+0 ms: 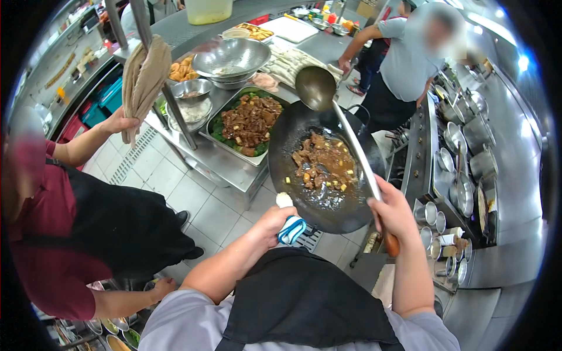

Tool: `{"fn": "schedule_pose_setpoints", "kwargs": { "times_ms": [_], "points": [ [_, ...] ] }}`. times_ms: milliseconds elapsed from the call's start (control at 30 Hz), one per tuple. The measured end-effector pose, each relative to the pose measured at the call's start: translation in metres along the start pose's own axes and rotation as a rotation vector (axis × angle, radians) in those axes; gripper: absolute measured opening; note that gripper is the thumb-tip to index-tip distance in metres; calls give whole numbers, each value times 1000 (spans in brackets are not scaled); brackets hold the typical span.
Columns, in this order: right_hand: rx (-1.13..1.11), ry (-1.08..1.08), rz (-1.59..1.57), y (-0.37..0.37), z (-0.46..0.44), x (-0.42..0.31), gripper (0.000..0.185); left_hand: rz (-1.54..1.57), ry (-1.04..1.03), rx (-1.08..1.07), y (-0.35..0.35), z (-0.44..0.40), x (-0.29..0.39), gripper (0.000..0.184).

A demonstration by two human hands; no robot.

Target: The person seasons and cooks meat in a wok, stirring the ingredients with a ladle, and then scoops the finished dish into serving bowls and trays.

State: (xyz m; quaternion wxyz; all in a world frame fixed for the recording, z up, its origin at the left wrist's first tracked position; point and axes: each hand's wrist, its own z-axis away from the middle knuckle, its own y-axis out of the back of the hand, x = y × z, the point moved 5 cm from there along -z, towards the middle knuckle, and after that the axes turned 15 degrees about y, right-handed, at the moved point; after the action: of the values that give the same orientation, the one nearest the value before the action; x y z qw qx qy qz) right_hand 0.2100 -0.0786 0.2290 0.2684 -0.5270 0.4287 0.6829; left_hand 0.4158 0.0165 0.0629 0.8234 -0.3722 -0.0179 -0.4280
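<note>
My left hand (pixel 273 226) is closed around a towel (pixel 291 229) with blue and white at the near edge of a dark wok (pixel 285 161); the wok's handle is mostly hidden in that grip. Pieces of brown meat in sauce with yellow bits (pixel 322 161) lie in the tilted wok. My right hand (pixel 393 207) grips a long ladle (pixel 356 149) with a wooden end. Its bowl is raised over the wok's far rim. Left of the wok, a metal tray (pixel 261 159) holds similar meat (pixel 249 120) ringed by green vegetables.
A co-worker at left holds a folded beige cloth (pixel 143 82) beside a metal post. Colanders (pixel 231 57) and bowls crowd the steel counter (pixel 225 175). Another person (pixel 404 64) stands beyond the wok. Along the right runs a stove (pixel 418 155) with pots and ladles.
</note>
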Motion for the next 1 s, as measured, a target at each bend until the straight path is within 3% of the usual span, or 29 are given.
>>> {"fn": "schedule_pose_setpoints", "kwargs": {
  "times_ms": [100, 233, 267, 400, 500, 633, 733, 800, 933, 1000],
  "points": [
    [80, -158, 216, 40, 40, 11, 60, -17, 10, -4, 1, -5, -1, 8],
    [248, -236, 482, 52, 54, 82, 59, -41, -11, -19, -14, -9, 6, 10],
    [216, 96, 674, 48, 53, 115, 59, -35, -6, 0, -20, -13, 6, 11],
    [14, -178, 581, -8, 92, 72, 60, -35, 71, -82, -27, -50, 5, 16],
    [84, -222, 476, 12, 121, 59, 59, -52, 89, -88, -32, -62, 0, 18],
    [221, -196, 564, 59, 123, 78, 60, -81, 70, -61, -35, -62, -9, 16],
    [248, -384, 397, 58, 126, 87, 58, -124, -21, -40, -50, -68, -15, 10],
    [209, -428, -3, 27, 121, 100, 52, -168, -84, -23, -67, -70, -17, 9],
    [212, -496, -695, -10, 121, 57, 22, -314, -140, 53, -64, -101, -21, 11],
    [210, -490, -695, -20, 120, 63, 17, -312, -136, 80, -64, -96, -18, 10]
  ]
}}
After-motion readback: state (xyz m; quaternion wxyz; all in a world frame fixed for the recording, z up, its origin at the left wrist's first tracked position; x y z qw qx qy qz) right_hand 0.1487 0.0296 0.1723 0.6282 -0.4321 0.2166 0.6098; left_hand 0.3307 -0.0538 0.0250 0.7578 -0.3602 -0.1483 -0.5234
